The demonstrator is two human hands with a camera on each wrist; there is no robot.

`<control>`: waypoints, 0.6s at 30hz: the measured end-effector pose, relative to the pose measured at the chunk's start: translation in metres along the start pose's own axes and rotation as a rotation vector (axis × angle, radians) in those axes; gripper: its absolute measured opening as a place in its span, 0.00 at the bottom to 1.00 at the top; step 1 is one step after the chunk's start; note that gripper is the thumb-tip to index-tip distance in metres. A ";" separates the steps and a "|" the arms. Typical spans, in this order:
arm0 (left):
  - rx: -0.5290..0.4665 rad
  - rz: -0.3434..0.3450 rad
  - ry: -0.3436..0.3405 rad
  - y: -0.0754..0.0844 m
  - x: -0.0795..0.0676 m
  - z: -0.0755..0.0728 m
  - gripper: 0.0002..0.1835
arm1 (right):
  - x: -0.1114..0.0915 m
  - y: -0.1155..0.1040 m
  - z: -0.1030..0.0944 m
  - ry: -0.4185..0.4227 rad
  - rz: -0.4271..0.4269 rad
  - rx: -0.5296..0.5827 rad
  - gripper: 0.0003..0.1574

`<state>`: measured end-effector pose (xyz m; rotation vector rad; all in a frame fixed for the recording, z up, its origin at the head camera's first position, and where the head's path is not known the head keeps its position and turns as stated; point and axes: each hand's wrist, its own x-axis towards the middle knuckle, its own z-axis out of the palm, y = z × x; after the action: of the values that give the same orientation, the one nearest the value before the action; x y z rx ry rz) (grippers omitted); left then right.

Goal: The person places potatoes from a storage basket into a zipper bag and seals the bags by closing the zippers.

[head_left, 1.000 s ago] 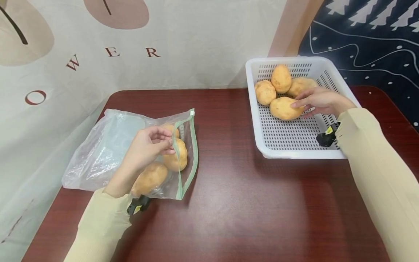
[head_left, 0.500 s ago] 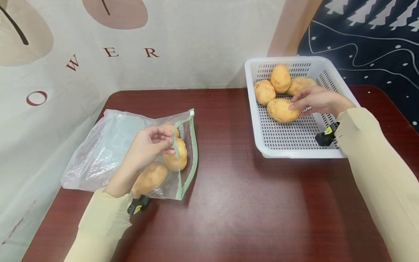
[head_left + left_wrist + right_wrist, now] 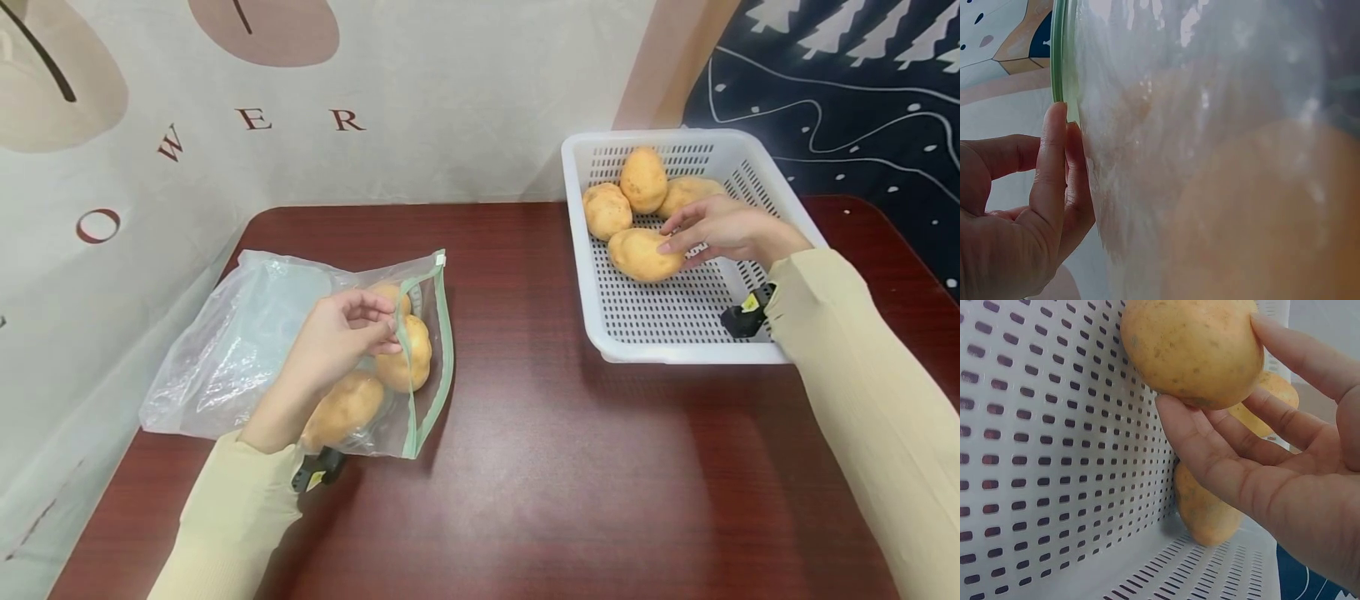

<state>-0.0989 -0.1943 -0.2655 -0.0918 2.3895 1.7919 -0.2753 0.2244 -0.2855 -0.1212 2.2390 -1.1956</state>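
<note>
In the head view, a clear zip bag (image 3: pixel 210 358) with a green-edged mouth lies on the left of the table, holding 3 potatoes (image 3: pixel 343 408). My left hand (image 3: pixel 330 342) pinches the upper layer at the green zip strip (image 3: pixel 1056 56), so the mouth gapes a little toward the right. Over in the white perforated basket (image 3: pixel 690 353), my right hand (image 3: pixel 731 232) grips one end of a potato (image 3: pixel 639 255). The right wrist view has the thumb and fingers round that potato (image 3: pixel 1194 350). Whether it touches the basket floor, I cannot tell.
Other potatoes (image 3: pixel 643 179) sit at the back of the basket, close beside the gripped one. Reddish-brown table (image 3: pixel 525 467) lies between bag and basket. A printed cloth (image 3: pixel 465 100) hangs behind the table. Each wrist carries a small black camera (image 3: pixel 746 312).
My right hand has shifted the gripped potato slightly left and toward me in the basket, with the fingers closing further round it. The left hand stays at the bag's mouth.
</note>
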 end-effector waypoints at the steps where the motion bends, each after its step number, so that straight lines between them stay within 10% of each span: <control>1: 0.000 0.000 0.000 0.000 0.000 0.000 0.12 | 0.000 0.000 0.000 -0.002 0.002 0.003 0.34; 18: 0.007 -0.007 0.006 0.001 -0.002 -0.002 0.12 | -0.001 -0.005 0.004 0.004 -0.025 0.007 0.32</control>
<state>-0.0977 -0.1959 -0.2637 -0.1045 2.3958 1.7829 -0.2733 0.2193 -0.2830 -0.1443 2.2430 -1.2184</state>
